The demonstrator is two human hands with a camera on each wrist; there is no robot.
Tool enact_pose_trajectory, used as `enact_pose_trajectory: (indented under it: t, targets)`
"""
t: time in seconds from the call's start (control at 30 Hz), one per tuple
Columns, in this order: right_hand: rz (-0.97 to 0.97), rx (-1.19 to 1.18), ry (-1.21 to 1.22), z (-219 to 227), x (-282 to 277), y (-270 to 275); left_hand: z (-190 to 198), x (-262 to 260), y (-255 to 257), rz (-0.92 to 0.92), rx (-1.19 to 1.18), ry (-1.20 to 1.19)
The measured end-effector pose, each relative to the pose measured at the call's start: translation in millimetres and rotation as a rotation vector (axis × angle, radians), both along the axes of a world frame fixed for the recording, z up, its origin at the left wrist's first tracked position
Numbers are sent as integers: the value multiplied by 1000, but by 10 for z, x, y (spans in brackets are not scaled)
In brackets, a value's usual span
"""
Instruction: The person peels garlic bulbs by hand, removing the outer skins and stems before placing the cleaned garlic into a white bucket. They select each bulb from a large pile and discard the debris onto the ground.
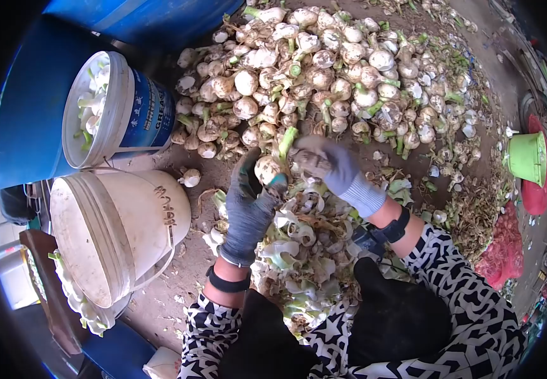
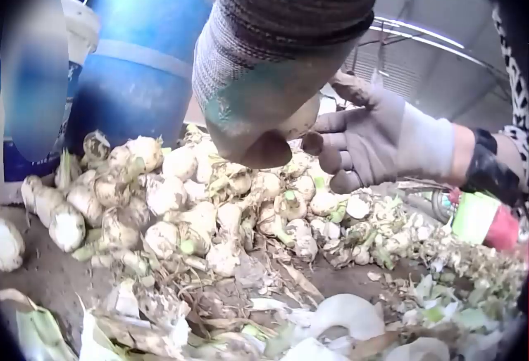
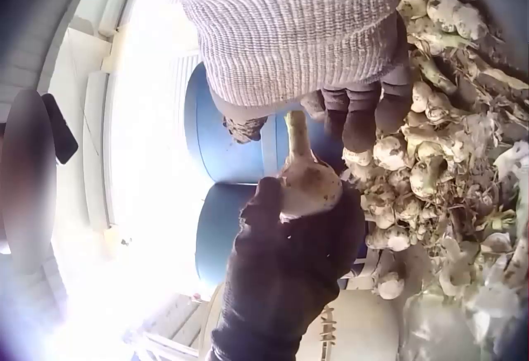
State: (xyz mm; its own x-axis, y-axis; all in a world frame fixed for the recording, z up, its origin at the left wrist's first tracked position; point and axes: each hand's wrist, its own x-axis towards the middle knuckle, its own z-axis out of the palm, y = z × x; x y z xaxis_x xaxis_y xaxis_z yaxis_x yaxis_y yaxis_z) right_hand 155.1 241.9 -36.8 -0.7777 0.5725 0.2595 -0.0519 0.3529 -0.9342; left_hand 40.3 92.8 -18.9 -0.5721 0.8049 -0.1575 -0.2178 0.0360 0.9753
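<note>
My gloved left hand [image 1: 248, 211] holds a garlic bulb [image 1: 266, 169] between thumb and fingers, above a heap of peeled skins. From the bulb rises a short, cut green stem [image 1: 287, 141], upright in the right wrist view, where the bulb [image 3: 310, 189] shows brown dirt on its pale skin. Just right of the stem is my gloved right hand [image 1: 333, 165], its fingers loosely extended and nothing gripped. The left wrist view shows that hand [image 2: 376, 142] with its palm towards the bulb, fingertips close to it. There, the left glove hides most of the bulb.
A large pile of garlic bulbs [image 1: 324, 60] spreads on the ground ahead. Loose skins [image 1: 305, 252] lie between the knees. To the left stand a blue grease bucket [image 1: 147, 114] with trimmed garlic and a lidded white bucket [image 1: 147, 221]. A green container [image 1: 526, 159] sits far right.
</note>
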Motion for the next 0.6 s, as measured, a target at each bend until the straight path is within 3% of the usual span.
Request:
enact_pose_trajectory:
  t: [0.03, 0.07, 0.1, 0.17, 0.23, 0.3, 0.37, 0.4, 0.43, 0.5, 0.53, 0.57, 0.6]
  targets:
    - [75, -171, -301, 100, 89, -56, 48, 53, 15, 8, 0, 208]
    - [59, -411, -124, 16, -8, -123, 34, 59, -8, -26, -37, 459]
    - [46, -652, 58, -37, -75, -175, 52, 65, -15, -20, -38, 455]
    - [60, -537, -9, 28, -53, -136, 112, 69, -43, -15, -23, 504]
    - [61, -420, -70, 135, -4, -120, 52, 82, -82, 22, 65, 168]
    - [46, -263, -76, 202, 50, -112, 267, 87, -55, 15, 83, 43]
    - [41, -203, -105, 221, 104, -99, 321, 8, -101, -57, 0, -420]
    - [136, -408, -128, 216, 134, -76, 221, -99, -114, -243, 105, -709]
    - [233, -611, -152, 210, 149, -67, 181, -43, -122, -33, 105, -925]
    - [330, -850, -109, 177, 174, -153, 110, -94, -164, -274, -273, 488]
    - [430, -868, -13, 109, 154, -206, 125, -179, -233, -429, -313, 698]
    - [527, -883, 90, 50, 110, -264, 59, -213, -234, -361, -190, 799]
    - [575, -1129, 99, 291, 67, -314, -16, -261, -201, -277, -248, 799]
